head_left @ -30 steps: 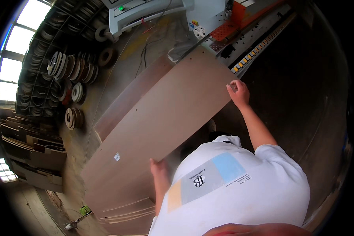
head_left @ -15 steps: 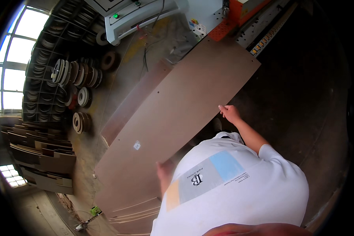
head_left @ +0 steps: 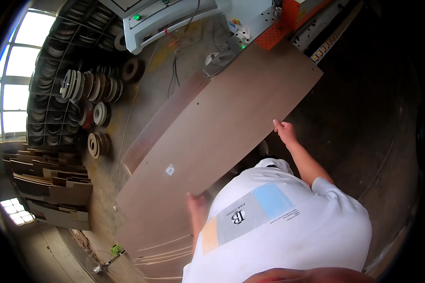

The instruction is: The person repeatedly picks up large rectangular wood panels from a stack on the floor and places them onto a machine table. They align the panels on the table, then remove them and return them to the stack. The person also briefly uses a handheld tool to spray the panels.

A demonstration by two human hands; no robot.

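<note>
A long brown wood panel (head_left: 222, 118) with small dark holes and a white sticker (head_left: 170, 169) lies slantwise before me. Its far right end reaches under the orange guard of a grey machine (head_left: 264, 29). My right hand (head_left: 285, 132) grips the panel's near edge, thumb on top, fingers curled partly out of sight. At the near edge further left, my left hand (head_left: 197, 205) is smeared by motion; its fingers cannot be made out. Beneath and behind the panel shows a reddish-brown strip of board or table (head_left: 167, 120).
Several more boards (head_left: 163, 254) lie stacked below the panel's left end. Rolls of edge banding (head_left: 97, 87) stand on the floor and fill a rack (head_left: 47, 85) at left. Leaning boards (head_left: 56, 188) and a standing fan (head_left: 108, 264) are at lower left. Cables (head_left: 174, 70) hang near the machine.
The panel has slid toward the upper right, further along the machine, with its sticker. My right hand has moved the same way with its edge; my left hand stays near the same place.
</note>
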